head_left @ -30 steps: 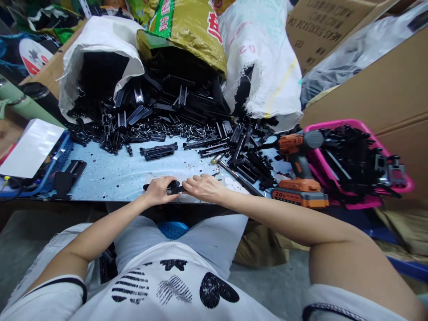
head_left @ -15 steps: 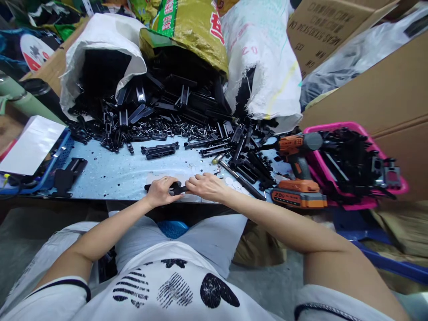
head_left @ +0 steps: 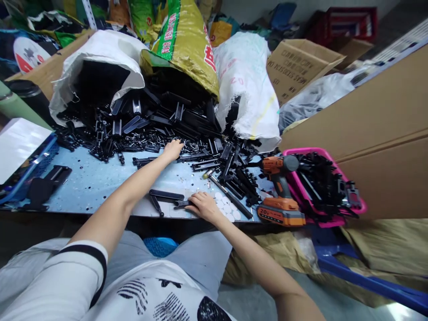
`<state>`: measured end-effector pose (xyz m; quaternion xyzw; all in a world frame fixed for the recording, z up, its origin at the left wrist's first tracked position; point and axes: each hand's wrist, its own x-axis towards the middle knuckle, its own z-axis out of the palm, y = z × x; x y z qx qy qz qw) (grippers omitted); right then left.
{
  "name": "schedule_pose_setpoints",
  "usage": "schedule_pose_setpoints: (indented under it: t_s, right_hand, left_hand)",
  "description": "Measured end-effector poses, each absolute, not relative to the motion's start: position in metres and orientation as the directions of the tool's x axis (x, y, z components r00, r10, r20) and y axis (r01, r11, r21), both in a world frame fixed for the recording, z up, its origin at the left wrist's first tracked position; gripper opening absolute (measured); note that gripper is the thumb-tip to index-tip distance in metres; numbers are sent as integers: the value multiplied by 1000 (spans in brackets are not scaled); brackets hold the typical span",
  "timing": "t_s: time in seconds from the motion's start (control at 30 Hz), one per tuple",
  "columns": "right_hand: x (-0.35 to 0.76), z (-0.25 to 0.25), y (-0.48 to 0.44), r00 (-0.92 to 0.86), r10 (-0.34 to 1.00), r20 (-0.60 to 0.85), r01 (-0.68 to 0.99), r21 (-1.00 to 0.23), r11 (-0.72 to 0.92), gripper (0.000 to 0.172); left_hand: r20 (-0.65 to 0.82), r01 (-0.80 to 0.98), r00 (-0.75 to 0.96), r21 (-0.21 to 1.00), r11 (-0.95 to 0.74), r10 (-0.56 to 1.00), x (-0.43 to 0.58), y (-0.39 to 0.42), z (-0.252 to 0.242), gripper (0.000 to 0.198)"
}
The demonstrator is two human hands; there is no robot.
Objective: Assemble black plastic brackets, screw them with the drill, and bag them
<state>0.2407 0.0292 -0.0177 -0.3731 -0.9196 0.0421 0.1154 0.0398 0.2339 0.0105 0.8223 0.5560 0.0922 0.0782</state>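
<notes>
Left hand stretched far forward, fingers curled down onto small black parts at the near edge of the heap; whether anything is actually pinched cannot be told. Right hand flat near the table's front edge, fingertips pressing a black plastic bar assembly against the blue table, not closed around it. Probably light, stiff, moulded plastic, smooth enough to slide; best pinched across the narrow middle. Further out: open sacks spilling black pieces, orange drill, pink basket at right
</notes>
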Motion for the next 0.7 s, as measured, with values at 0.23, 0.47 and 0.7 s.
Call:
schedule_pose_setpoints:
  t_s: [0.23,0.47,0.7]
  right_hand:
    - [239,12,136,-370,883,288,845,-290,449,28]
    - [197,7,244,97,995,33,983,-157,-91,22]
    - [196,12,210,-38,980,197,903,-412,118,25]
  left_hand:
    - [159,885,371,238,-400,915,41,229,20,25]
    - [468,718,102,576,-391,878,-32,107,29,26]
    - [398,718,50,623,-310,916,-79,17,-6,23]
